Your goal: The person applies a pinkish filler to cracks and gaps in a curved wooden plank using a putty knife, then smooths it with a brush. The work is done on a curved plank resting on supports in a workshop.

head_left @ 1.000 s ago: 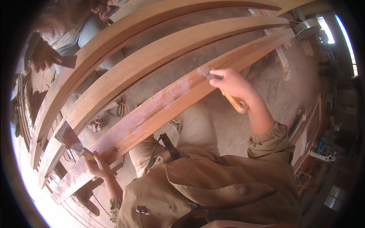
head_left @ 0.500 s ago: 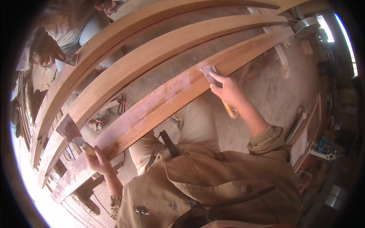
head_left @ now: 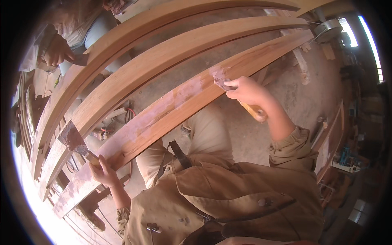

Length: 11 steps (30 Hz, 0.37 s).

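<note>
My right hand point(head_left: 247, 90) grips a putty knife point(head_left: 254, 111) by blade and handle, its blade edge against the nearest wooden beam point(head_left: 179, 116). Pinkish filler point(head_left: 192, 87) is smeared along the middle and left of that beam's face, with a fresh patch beside the blade. Over the beam's left part, my left hand point(head_left: 106, 173) is closed round the handle of a wider putty knife point(head_left: 72, 136). This second blade points up and away, coated with filler.
Two more long wooden beams, a middle one point(head_left: 163, 59) and a far one point(head_left: 134, 32), run alongside. Across them at the upper left, another person's hand point(head_left: 57, 51) holds a scraper point(head_left: 78, 60) at the far beam. Cables and a tool point(head_left: 107, 128) lie on the floor between beams.
My right hand has turned slightly, the knife handle swinging right and the blade shifting a little down the beam's face. My left hand has barely moved. The other person's scraper has changed angle.
</note>
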### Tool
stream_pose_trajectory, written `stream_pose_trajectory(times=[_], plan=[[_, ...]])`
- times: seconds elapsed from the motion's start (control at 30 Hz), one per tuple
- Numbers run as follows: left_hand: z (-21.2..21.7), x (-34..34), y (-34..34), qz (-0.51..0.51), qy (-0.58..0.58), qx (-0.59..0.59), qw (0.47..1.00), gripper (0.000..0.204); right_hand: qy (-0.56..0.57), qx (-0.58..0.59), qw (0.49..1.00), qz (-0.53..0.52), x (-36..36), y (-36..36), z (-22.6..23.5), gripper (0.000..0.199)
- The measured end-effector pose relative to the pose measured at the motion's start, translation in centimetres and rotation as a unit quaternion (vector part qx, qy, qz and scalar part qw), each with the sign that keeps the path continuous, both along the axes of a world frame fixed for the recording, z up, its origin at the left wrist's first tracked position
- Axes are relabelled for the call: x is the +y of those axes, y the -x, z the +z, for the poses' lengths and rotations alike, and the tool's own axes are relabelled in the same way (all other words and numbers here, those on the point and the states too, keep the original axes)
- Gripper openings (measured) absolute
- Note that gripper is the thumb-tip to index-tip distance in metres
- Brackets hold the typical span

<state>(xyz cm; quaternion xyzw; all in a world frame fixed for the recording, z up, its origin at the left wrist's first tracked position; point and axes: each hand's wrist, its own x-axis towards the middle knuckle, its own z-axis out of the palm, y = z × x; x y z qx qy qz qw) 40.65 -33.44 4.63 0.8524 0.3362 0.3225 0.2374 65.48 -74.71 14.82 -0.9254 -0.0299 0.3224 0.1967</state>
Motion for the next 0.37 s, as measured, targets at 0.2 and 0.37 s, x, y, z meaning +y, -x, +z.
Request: stream_pose_trajectory(times=[0.2, 0.37], plan=[[-0.6, 0.7, 0.2, -0.027, 0.024, -0.007, 0.999, 0.026, -0.094, 0.014, 0.993, -0.064, -0.9, -2.6, -0.5, 0.045], [-0.5, 0.7, 0.2, -0.023, 0.001, 0.002, 1.0, 0.024, 0.002, 0.063, 0.995, 0.075, 0.9, -0.8, 2.0, 0.045]])
